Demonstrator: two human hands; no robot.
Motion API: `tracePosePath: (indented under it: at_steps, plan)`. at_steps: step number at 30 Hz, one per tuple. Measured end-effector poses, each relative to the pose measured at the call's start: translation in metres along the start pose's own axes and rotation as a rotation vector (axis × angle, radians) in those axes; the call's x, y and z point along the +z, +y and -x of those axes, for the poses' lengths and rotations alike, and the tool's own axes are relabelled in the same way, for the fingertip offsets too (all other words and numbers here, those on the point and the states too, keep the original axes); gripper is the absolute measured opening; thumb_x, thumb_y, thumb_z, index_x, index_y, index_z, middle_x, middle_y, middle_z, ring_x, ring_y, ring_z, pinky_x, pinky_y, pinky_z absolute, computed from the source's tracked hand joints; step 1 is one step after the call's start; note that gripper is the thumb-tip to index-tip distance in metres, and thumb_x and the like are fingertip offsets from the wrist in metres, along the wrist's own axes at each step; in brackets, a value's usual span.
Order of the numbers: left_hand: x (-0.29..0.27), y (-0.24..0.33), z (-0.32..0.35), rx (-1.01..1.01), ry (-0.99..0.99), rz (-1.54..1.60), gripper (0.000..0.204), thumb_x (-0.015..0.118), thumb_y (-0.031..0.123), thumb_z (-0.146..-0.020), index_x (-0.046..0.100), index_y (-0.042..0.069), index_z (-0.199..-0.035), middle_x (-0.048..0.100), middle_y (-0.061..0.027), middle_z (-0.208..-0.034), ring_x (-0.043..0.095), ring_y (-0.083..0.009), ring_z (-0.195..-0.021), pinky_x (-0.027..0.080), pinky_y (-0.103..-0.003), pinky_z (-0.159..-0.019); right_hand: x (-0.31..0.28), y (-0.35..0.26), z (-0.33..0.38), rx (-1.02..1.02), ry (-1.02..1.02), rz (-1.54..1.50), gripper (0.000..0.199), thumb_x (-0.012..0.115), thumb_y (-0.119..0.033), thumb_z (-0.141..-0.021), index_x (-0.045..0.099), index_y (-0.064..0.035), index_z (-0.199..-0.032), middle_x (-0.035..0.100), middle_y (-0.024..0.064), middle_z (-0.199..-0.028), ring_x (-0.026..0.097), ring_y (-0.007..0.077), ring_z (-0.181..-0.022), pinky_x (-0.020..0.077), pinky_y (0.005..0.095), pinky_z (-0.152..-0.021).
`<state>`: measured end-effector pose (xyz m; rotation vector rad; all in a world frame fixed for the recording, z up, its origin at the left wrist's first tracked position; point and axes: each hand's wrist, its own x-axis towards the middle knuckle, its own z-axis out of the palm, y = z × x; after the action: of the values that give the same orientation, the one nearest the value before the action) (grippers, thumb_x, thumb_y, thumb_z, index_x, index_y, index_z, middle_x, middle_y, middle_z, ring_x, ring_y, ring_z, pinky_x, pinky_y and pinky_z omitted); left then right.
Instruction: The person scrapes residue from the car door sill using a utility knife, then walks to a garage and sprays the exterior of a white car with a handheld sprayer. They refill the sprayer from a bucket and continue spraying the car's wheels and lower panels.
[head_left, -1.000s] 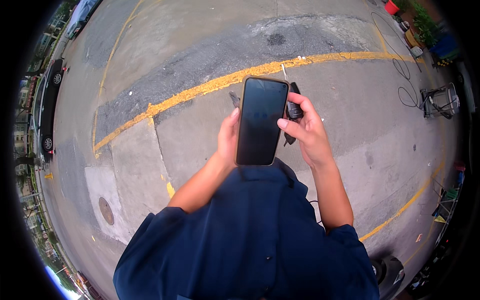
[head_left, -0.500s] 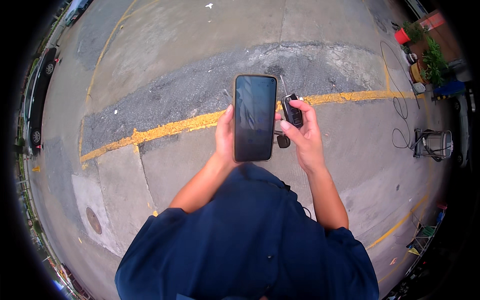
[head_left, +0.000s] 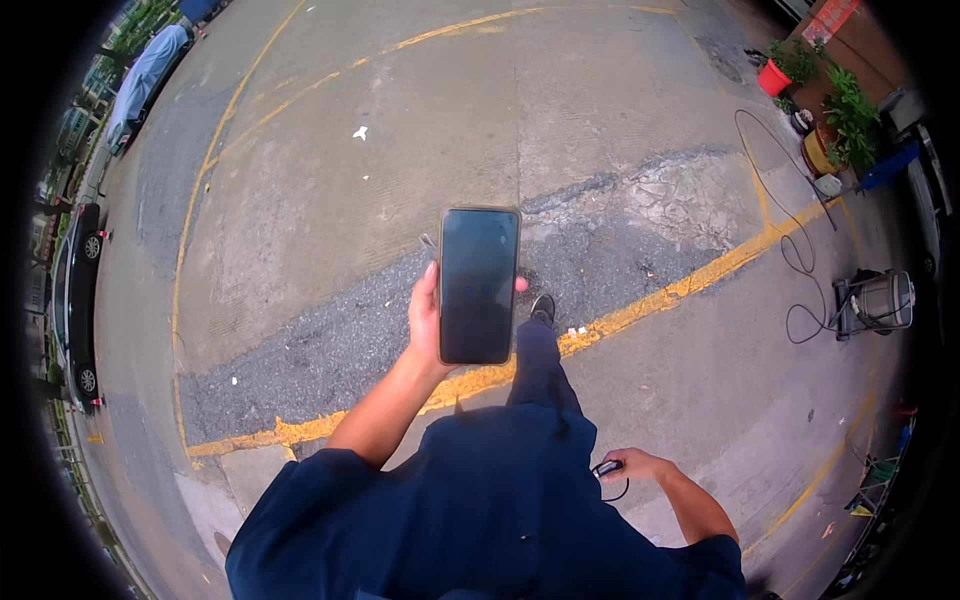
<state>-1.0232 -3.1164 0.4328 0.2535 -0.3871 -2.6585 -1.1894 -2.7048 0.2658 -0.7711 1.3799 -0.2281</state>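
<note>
My left hand (head_left: 425, 320) is wrapped round a smartphone (head_left: 478, 290) in a dark case, held upright in front of me with its screen dark. Its thumb lies along the left edge, and a fingertip shows at the right edge. A thin, shiny thing (head_left: 428, 241) pokes out behind the phone's upper left; I cannot make out its kind. Down by my right side, my right hand (head_left: 642, 466) is closed on a black car key (head_left: 607, 467), mostly covered by the fingers. A dark cord loop (head_left: 622, 492) hangs just below that hand.
One shoe (head_left: 543, 308) is forward at the yellow line (head_left: 680, 290) on the paving. To the right stand a metal canister machine (head_left: 880, 302) with a black cable (head_left: 800, 265) and potted plants (head_left: 850, 120). A black car (head_left: 83, 300) is parked at the left.
My right hand has dropped from beside the phone to my right side, taking the car key along. The phone sits lower in view. A leg has come forward, and the ground has shifted.
</note>
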Motion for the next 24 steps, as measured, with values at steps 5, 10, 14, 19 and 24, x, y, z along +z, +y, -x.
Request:
tracePosePath:
  at_steps: [5,10,14,19,24]
  plan:
    - [0.008,0.039,-0.148,0.032,0.190,-0.128,0.064,0.027,0.054,-0.091,0.041,0.005,-0.131,0.056,-0.0288,-0.111,0.063,-0.0297,-0.090,0.055,-0.036,-0.071,-0.187,-0.048,-0.077,-0.162,0.052,-0.299,0.024,0.070,-0.018,-0.081,0.061,-0.0046,-0.099,0.063,0.0009,-0.087,0.056,0.0082,-0.081,0.0450,0.0238,-0.072]
    - [0.026,0.086,-0.285,-0.002,0.191,-0.019,0.064,0.031,0.054,-0.090,0.044,0.005,-0.128,0.058,-0.0287,-0.108,0.063,-0.0326,-0.089,0.055,-0.040,-0.070,-0.283,-0.104,-0.116,-0.041,0.218,-0.574,0.042,0.064,-0.029,-0.086,0.050,-0.0076,-0.119,0.057,0.0024,-0.093,0.054,0.0083,-0.072,0.0439,0.0235,-0.058]
    - [0.003,0.126,-0.395,0.074,0.272,0.019,0.063,0.031,0.053,-0.090,0.047,0.003,-0.125,0.059,-0.0263,-0.108,0.063,-0.0327,-0.091,0.055,-0.039,-0.071,-0.362,-0.113,-0.170,-0.131,0.386,-0.840,0.026,0.055,-0.015,-0.089,0.057,-0.0041,-0.113,0.060,0.0038,-0.081,0.053,0.0082,-0.065,0.0406,0.0227,-0.053]
    - [-0.043,0.193,-0.568,0.125,0.245,0.019,0.060,0.031,0.052,-0.090,0.049,0.004,-0.121,0.060,-0.0244,-0.105,0.062,-0.0325,-0.092,0.054,-0.040,-0.073,-0.492,-0.086,-0.297,-0.109,0.655,-0.511,0.034,0.049,-0.025,-0.091,0.055,-0.0004,-0.114,0.064,0.0121,-0.082,0.060,0.0208,-0.071,0.0463,0.0362,-0.063]
    - [-0.034,0.277,-0.767,0.071,0.285,0.026,0.060,0.032,0.056,-0.089,0.048,0.009,-0.124,0.061,-0.0233,-0.100,0.064,-0.0294,-0.074,0.054,-0.040,-0.060,-0.662,-0.168,-0.349,0.018,0.779,-0.083,0.045,0.043,-0.032,-0.092,0.050,0.0016,-0.121,0.064,0.0181,-0.092,0.061,0.0247,-0.088,0.0457,0.0383,-0.077]
